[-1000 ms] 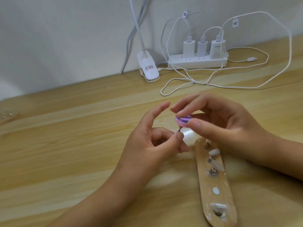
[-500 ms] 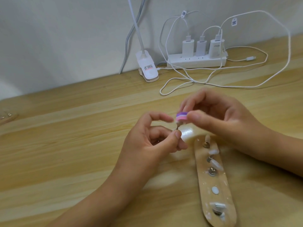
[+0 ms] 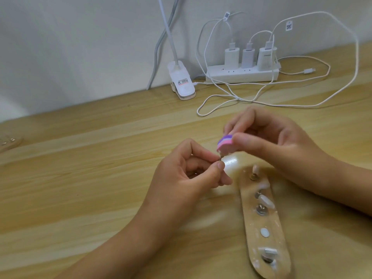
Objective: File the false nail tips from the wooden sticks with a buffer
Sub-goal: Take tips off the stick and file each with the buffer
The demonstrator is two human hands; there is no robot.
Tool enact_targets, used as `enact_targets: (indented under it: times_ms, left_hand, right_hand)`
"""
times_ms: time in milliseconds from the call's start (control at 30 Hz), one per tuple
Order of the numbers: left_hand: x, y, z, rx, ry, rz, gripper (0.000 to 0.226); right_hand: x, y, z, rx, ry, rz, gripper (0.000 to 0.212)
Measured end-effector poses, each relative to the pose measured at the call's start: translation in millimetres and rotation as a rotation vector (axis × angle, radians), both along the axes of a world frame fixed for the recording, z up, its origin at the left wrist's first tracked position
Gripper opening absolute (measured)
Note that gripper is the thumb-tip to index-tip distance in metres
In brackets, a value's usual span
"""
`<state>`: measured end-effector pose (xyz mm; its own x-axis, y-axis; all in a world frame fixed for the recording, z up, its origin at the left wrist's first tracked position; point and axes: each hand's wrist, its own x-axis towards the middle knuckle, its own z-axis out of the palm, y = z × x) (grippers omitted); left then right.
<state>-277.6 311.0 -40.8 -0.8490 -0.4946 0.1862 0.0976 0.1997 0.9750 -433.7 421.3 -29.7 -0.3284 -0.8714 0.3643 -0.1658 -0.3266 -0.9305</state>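
My left hand [image 3: 187, 174] pinches a small nail-tip holder [image 3: 281, 156] between thumb and forefinger at the centre of the view; the tip itself is mostly hidden. My right hand [image 3: 271, 141] grips a pink and purple buffer [image 3: 285, 143] and holds its lower edge against the top of that holder. A long wooden stick [image 3: 275, 228] lies on the table to the right of my left hand, under my right wrist. It carries several metal studs and clear false nail tips [image 3: 266, 201] along its length.
The wooden table [image 3: 80, 178] runs to a white wall. At the back stand a white clip lamp base [image 3: 181, 83] and a power strip [image 3: 241, 74] with three chargers. White cables [image 3: 281, 97] loop over the table behind my hands.
My right hand has tilted the buffer and lowered it onto the piece in my left hand. My left forefinger has curled down from raised to meet the thumb.
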Motion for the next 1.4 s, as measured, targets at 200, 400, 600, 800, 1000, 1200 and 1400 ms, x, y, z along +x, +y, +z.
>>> enact_targets:
  times_ms: [200, 400, 600, 800, 1000, 1200, 1400]
  left_hand:
    - [-0.4, 0.5, 0.6, -0.020, -0.014, 0.013, 0.009]
    - [-0.3, 0.5, 0.4, -0.030, -0.021, 0.015, 0.007]
    - [-0.1, 0.6, -0.4, -0.034, -0.018, 0.009, 0.009]
    - [-0.6, 1.2, -0.7, -0.012, -0.018, 0.011, 0.009]
    - [-0.9, 0.3, -0.3, 0.007, -0.026, 0.023, 0.007]
    - [-0.8, 0.5, -0.4, 0.003, -0.014, 0.026, 0.008]
    - [-0.6, 0.2, -0.8, 0.001, -0.003, 0.019, 0.009]
  right_hand:
    - [-0.8, 0.1, -0.1, -0.052, -0.041, -0.033, 0.014]
    - [-1.6, -0.9, -2.0, -0.007, 0.010, -0.030, 0.014]
    - [-0.9, -0.7, -4.2, 0.035, 0.029, -0.004, 0.017]
    - [-1.4, -0.8, -3.5, 0.043, 0.022, 0.017, 0.015]
    - [-1.2, -0.7, -3.7, 0.038, 0.047, -0.013, 0.019]
    - [-1.6, -0.7, -4.2, 0.075, 0.066, -0.017, 0.022]
    - [-0.9, -0.6, -3.5, 0.045, 0.063, -0.012, 0.021]
